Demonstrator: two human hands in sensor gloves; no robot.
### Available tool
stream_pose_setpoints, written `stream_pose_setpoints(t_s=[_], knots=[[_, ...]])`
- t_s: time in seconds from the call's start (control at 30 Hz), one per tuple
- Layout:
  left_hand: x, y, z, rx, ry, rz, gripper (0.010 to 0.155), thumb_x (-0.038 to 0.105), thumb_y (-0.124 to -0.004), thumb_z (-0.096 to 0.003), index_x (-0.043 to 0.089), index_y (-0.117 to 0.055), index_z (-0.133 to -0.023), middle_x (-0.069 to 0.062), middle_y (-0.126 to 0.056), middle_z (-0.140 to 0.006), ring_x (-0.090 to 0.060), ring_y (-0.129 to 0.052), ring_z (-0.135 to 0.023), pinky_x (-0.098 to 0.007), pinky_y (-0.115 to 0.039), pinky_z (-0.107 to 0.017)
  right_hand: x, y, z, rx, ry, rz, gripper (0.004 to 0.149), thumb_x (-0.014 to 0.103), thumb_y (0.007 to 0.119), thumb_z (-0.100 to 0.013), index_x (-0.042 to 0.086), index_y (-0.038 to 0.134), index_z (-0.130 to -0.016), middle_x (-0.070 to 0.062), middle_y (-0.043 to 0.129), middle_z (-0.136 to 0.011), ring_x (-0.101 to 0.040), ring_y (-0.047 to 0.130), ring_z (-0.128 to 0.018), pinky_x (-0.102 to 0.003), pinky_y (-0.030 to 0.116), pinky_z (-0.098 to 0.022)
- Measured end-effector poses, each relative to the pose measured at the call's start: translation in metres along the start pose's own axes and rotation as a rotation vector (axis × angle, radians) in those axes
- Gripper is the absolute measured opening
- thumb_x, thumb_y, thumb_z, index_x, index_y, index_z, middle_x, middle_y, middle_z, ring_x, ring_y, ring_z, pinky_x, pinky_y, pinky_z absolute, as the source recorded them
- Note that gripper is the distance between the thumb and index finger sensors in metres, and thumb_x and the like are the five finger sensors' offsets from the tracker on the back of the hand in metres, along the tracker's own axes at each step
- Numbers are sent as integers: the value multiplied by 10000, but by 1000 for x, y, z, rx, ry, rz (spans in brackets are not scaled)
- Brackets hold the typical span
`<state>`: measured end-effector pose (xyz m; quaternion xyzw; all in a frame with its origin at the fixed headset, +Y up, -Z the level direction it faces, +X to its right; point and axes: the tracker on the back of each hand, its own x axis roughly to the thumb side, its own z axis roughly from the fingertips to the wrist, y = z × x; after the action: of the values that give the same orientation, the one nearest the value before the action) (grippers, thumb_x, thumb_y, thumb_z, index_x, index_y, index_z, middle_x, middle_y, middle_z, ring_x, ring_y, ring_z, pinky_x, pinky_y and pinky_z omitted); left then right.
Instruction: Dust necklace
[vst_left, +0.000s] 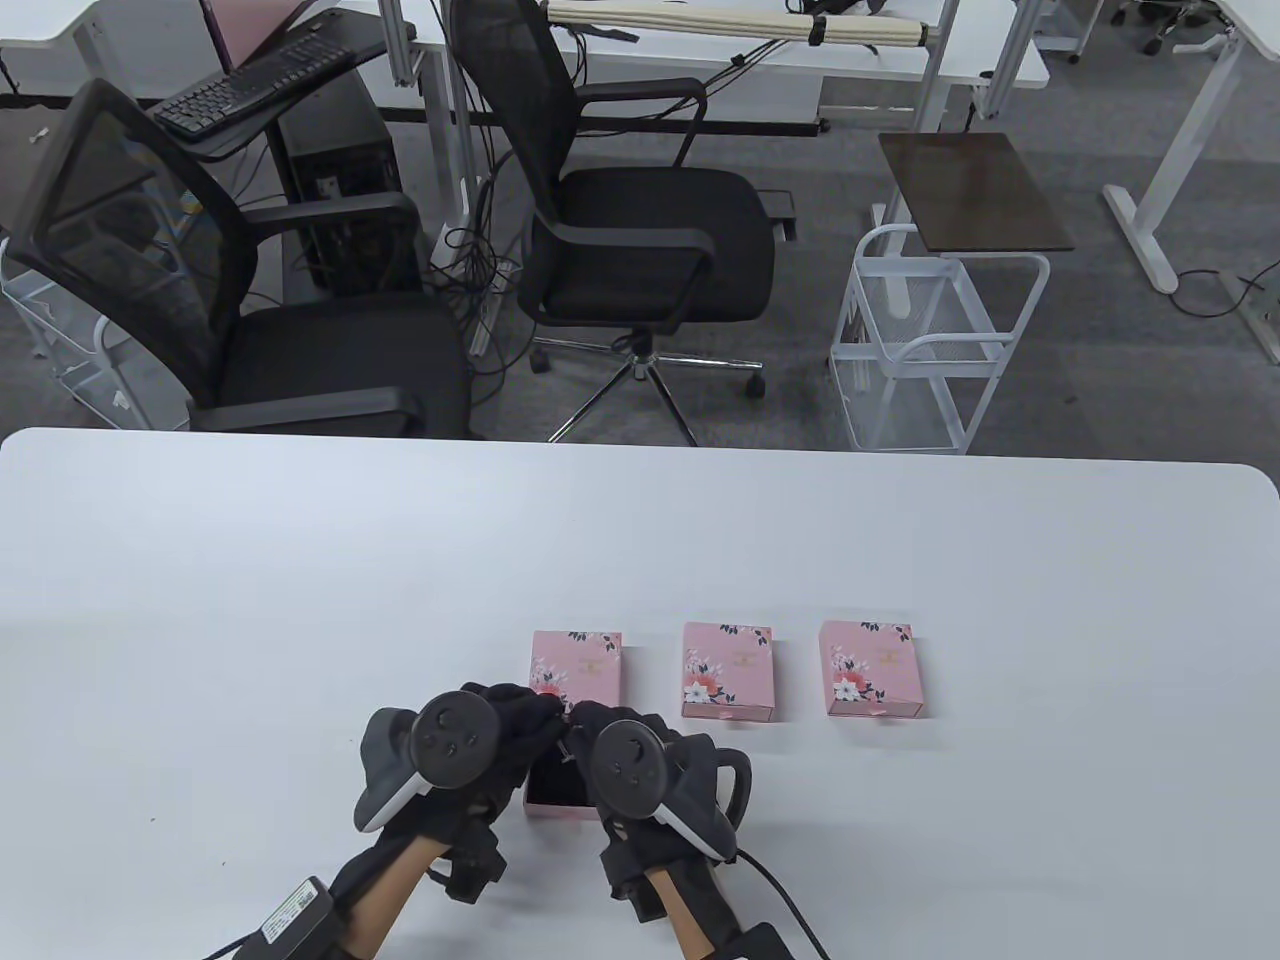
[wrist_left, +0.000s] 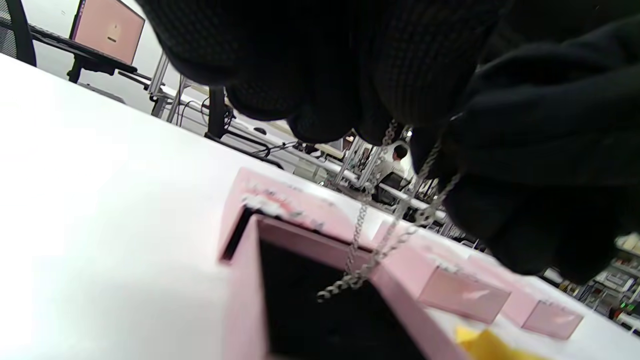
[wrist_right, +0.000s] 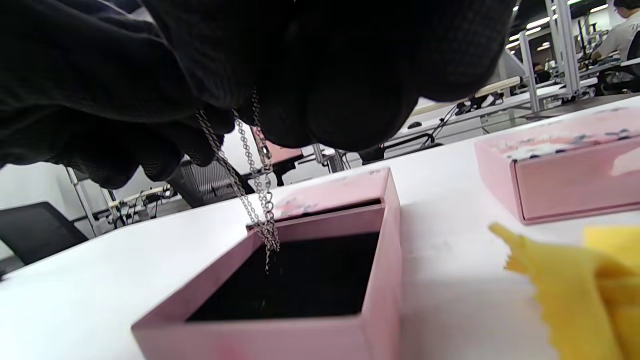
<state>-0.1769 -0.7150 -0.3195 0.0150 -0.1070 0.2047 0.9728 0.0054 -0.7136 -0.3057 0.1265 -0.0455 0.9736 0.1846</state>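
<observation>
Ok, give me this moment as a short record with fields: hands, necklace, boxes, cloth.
left hand: pinches the chain
right hand: pinches the chain
silver necklace: hangs from both hands over the open drawer
open pink box drawer: black lining, on the white table
pink floral boxes: sleeve behind the hands, two closed to the right
yellow cloth: right of the drawer

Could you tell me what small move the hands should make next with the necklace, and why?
Probably lift a little higher. Both the left hand and right hand pinch the silver necklace, whose loose end dangles into the open pink box. Clearing the rim would let it travel to the yellow cloth beside the box.
</observation>
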Motion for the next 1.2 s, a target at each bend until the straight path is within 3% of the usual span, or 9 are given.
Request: stream_pose_setpoints(t_s=[0.2, 0.43, 0.7, 0.9, 1.1, 1.2], knots=[[-3, -12, -2, -48, 15, -61, 372, 426, -890, -546, 276, -939, -883, -40, -935, -935, -269, -844, -832, -435, -782, -591, 4, 14, -4, 81, 7, 99, 364, 294, 788, -626, 124, 802, -948, -153, 923, -801, -353, 945, -595, -459, 809, -477], [2, -26, -3, -107, 10, -223, 382, 440, -894, -540, 292, -932, -890, -73, -819, -1053, -309, -725, -914, -453, -718, -648, 4, 21, -5, 153, 16, 172, 379, 305, 784, -631, 122, 787, -963, -153, 913, -798, -350, 929, -590, -459, 799, -484], [2, -30, -4, -148, -11, -217, 524, 492, -868, -539, 315, -800, -1027, -122, -659, -1164, -335, -627, -949, -471, -661, -689, 3, 15, 0, 165, 14, 219, 426, 285, 797, -628, 116, 732, -1013, -167, 867, -859, -369, 898, -647, -471, 779, -515], [-14, -28, -8, -79, 35, -102, 550, 483, -740, -599, 278, -684, -1106, -142, -581, -1195, -359, -560, -1000, -522, -610, -726, 4, 5, 6, 238, -26, 213, 416, 297, 805, -625, 146, 742, -1007, -188, 816, -925, -407, 850, -721, -503, 743, -567], [-21, -47, -15, -209, 26, -97, 601, 461, -631, -627, 292, -466, -1180, -48, -332, -1276, -369, -297, -1126, -606, -412, -803, 8, 16, 7, 395, -35, 326, 499, 366, 866, -589, 178, 720, -1027, -261, 655, -1057, -493, 706, -849, -573, 639, -652], [-22, -54, -18, -277, 19, -125, 616, 466, -591, -631, 305, -383, -1188, -2, -219, -1276, -378, -194, -1125, -616, -332, -811, 9, 22, 7, 414, -33, 372, 512, 358, 884, -580, 188, 707, -1029, -279, 606, -1080, -512, 665, -867, -588, 613, -664]])
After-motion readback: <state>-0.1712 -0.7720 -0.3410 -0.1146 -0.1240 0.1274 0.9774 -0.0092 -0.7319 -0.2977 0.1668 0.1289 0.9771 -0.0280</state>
